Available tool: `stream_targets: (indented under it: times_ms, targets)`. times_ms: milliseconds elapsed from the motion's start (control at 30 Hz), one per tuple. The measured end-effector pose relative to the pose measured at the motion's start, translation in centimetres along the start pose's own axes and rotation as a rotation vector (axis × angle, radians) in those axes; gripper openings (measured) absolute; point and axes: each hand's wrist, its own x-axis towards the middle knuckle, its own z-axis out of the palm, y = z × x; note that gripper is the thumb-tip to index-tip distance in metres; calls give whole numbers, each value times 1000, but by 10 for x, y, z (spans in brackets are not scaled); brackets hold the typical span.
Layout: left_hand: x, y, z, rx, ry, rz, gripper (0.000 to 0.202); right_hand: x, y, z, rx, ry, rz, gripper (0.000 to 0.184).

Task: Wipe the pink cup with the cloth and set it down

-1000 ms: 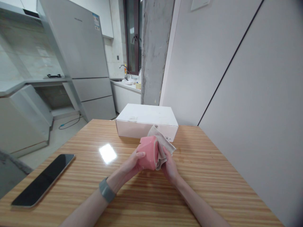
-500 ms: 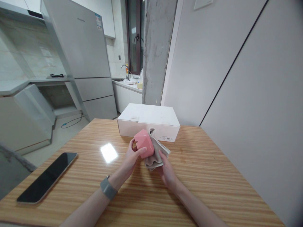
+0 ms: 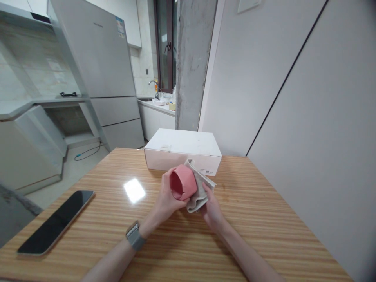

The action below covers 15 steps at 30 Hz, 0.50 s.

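Note:
My left hand (image 3: pixel 167 196) is closed around a pink faceted cup (image 3: pixel 189 181), tipped sideways so its open mouth faces left toward me. A small notch shows at its rim. My right hand (image 3: pixel 212 207) grips a folded grey-beige cloth (image 3: pixel 200 194), which presses against the cup's right side. Both are held above the wooden table, in front of the white box. Some of the right fingers are hidden behind the cloth.
A white cardboard box (image 3: pixel 183 150) sits at the table's far edge. On the left of the wooden table (image 3: pixel 264 235) lies a black-screened phone (image 3: pixel 57 221). Beyond stand a grey fridge (image 3: pixel 102 58) and a sink counter; a white wall (image 3: pixel 317 117) rises at the right.
My left hand has turned the cup, so its open mouth now shows where its closed outside was seen before. The cloth has shifted slightly right with my right hand.

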Motion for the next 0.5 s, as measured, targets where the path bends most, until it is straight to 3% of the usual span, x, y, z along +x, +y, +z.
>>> stream_targets:
  times_ms: [100, 200, 500]
  targets:
    - [-1, 1, 0, 42, -53, 56, 89, 3, -4, 1, 41, 44, -86, 33]
    - [-2, 3, -1, 40, -81, 27, 90, 4, -5, 2, 33, 43, -192, 36]
    - [-11, -5, 3, -162, -167, -246, 99, 8, 3, -23, -453, -16, -533, 30]
